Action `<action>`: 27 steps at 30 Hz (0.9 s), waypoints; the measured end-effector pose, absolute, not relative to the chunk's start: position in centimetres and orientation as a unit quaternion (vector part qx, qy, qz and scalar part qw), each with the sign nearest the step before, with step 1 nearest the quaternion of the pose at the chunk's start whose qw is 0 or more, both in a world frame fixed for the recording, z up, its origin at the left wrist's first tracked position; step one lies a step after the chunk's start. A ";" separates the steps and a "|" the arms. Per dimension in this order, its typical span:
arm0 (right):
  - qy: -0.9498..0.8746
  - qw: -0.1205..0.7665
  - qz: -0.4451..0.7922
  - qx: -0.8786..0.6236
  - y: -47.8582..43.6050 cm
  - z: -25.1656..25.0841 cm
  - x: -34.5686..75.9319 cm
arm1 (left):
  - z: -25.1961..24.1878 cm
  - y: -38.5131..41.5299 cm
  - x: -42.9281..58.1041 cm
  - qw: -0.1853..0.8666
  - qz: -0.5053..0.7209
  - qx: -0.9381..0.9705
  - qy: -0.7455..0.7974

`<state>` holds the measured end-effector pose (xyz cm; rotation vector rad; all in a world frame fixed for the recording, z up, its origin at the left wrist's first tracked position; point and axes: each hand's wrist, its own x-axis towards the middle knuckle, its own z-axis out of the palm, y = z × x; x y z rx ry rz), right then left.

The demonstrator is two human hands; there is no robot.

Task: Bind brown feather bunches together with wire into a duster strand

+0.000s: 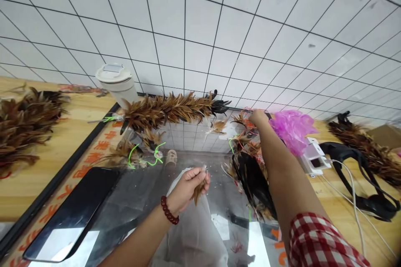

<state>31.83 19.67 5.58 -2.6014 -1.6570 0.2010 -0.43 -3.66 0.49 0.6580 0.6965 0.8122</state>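
One feather tuft [197,196]: pinched by the left grip [194,180], brown tips hanging below its fingers.
Right grip [258,117]: at the far edge, beside red-stringed feathers [240,119]; whether it grasps anything, I cannot tell.
Beyond the left grip: long feather bundle [169,110] on the counter [72,137].
Left side: black phone [72,212].
Right side: pink plastic bag [294,129].
In the way: right forearm [283,171], partly covering black feathers [252,179].
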 end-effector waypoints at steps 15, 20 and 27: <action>-0.413 0.523 0.520 -0.534 4.4 13.8 30.2 | 0.3 -2.9 -0.1 0.798 0.402 0.327 0.308; -0.399 0.545 0.569 -0.468 -2.3 11.2 23.4 | 2.5 -3.4 0.4 0.772 0.430 0.334 0.328; -0.424 0.545 0.493 -0.530 -6.2 6.2 15.6 | 4.7 -4.8 1.0 0.732 0.387 0.463 0.315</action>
